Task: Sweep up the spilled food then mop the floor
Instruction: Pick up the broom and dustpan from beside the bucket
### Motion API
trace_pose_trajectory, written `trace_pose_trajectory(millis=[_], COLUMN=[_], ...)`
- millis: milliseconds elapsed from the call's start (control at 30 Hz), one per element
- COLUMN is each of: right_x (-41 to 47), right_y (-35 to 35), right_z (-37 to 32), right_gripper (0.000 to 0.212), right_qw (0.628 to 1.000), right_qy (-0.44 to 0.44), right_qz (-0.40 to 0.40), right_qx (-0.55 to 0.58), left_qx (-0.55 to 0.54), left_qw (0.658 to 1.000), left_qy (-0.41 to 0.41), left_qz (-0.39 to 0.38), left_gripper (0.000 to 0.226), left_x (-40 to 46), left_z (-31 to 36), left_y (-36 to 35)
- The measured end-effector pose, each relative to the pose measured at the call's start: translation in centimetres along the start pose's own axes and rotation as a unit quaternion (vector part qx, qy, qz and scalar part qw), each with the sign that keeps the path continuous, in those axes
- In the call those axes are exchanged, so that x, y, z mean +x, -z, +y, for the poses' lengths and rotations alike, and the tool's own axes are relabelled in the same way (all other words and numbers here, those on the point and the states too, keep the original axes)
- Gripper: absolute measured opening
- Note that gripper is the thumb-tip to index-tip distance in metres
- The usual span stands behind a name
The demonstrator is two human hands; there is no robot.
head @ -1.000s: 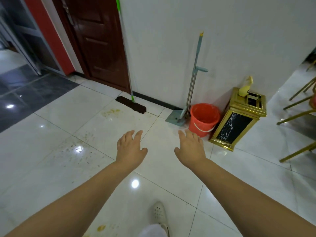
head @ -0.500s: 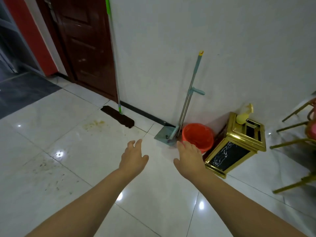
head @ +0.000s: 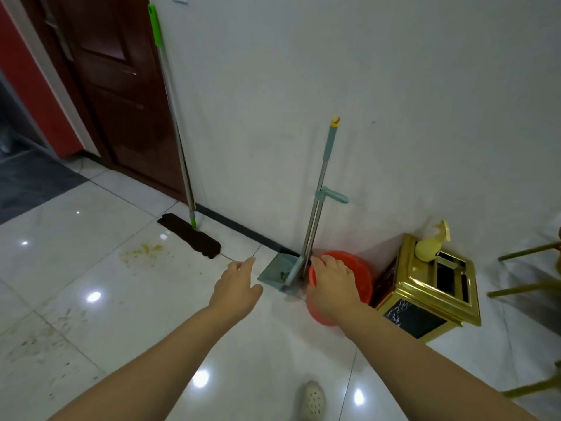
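A teal dustpan [head: 277, 270] with a long metal handle [head: 318, 196] leans upright against the white wall. Left of it a flat mop [head: 189, 235] with a green-ended pole leans by the door, its dark pad on the floor. Yellowish spilled food [head: 142, 250] stains the tile in front of the mop, and dark crumbs [head: 45, 332] lie at lower left. My left hand [head: 238, 287] hovers with straight fingers just left of the dustpan. My right hand [head: 332, 285] is stretched out flat in front of an orange bucket [head: 362, 278], holding nothing.
A gold and black bin [head: 431, 294] with a yellow spray bottle [head: 431, 246] on top stands right of the bucket. Gold chair legs [head: 522, 287] stick in from the right edge. A brown door [head: 115, 86] is at the back left. My shoe [head: 314, 401] shows at the bottom.
I have moved closer to the wall; the dustpan, bucket and bin now loom larger. Both hands have reached forward, the right one now in front of the bucket.
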State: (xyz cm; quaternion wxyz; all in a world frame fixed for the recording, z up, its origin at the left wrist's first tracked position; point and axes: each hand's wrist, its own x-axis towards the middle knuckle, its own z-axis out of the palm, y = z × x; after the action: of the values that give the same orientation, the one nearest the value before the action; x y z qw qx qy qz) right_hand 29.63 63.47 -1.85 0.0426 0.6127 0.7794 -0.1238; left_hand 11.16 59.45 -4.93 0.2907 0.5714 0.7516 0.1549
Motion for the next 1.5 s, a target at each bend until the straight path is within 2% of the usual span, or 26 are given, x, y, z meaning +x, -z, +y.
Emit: trace_pose_trajectory(millis=[267, 433, 767, 1033, 1100, 1200, 1267, 1333, 1400, 1467, 1500], right_x=[13.3, 20.5, 31.9, 41.4, 43.4, 45.9, 47.3, 48.4, 49.1, 49.7, 50.1], right_y=[5.0, 6.7, 7.6, 10.3, 10.3, 9.8, 9.9, 10.6, 11.5, 12.1, 12.2], right_z=[9.4, 13.8, 15.0, 13.0, 12.6, 12.3, 12.1, 11.7, 11.6, 12.0, 12.3], right_gripper=[0.054, 0.059, 0.061, 0.064, 0.06, 0.042, 0.035, 0.036, 0.046, 0.047, 0.046], right_qw=[0.999, 1.0, 0.998, 0.966, 0.961, 0.953, 0.927, 0.84, 0.742, 0.68, 0.665], right_qy=[0.034, 0.022, 0.021, -0.085, -0.097, -0.117, -0.17, -0.271, -0.32, -0.325, -0.32], right_qz=[0.016, -0.019, -0.043, -0.069, -0.052, -0.002, -0.01, -0.076, -0.151, -0.212, -0.237], right_qx=[-0.005, 0.006, 0.046, 0.234, 0.254, 0.279, 0.334, 0.463, 0.57, 0.623, 0.631], left_qx=[-0.011, -0.054, -0.077, -0.111, -0.115, -0.122, -0.12, -0.117, -0.11, -0.106, -0.107], left_qw=[1.0, 0.998, 0.996, 0.994, 0.993, 0.992, 0.992, 0.992, 0.993, 0.994, 0.994], left_qy=[0.012, 0.016, 0.031, -0.008, -0.01, -0.01, -0.01, -0.009, -0.005, 0.004, 0.012], left_qz=[0.017, 0.007, -0.006, -0.005, -0.009, -0.018, -0.026, -0.034, -0.036, -0.034, -0.031], left_gripper=[0.063, 0.062, 0.059, 0.05, 0.05, 0.05, 0.05, 0.05, 0.049, 0.048, 0.048], left_x=[13.5, 19.1, 30.6, 39.5, 41.2, 43.0, 43.8, 44.4, 44.8, 45.0, 45.0], left_z=[9.8, 14.2, 14.4, 13.9, 13.6, 13.3, 13.1, 12.9, 12.7, 12.5, 12.4], left_y=[-0.8, -2.2, -1.7, 0.6, 1.0, 1.2, 1.2, 1.0, 0.9, 0.8, 0.7])
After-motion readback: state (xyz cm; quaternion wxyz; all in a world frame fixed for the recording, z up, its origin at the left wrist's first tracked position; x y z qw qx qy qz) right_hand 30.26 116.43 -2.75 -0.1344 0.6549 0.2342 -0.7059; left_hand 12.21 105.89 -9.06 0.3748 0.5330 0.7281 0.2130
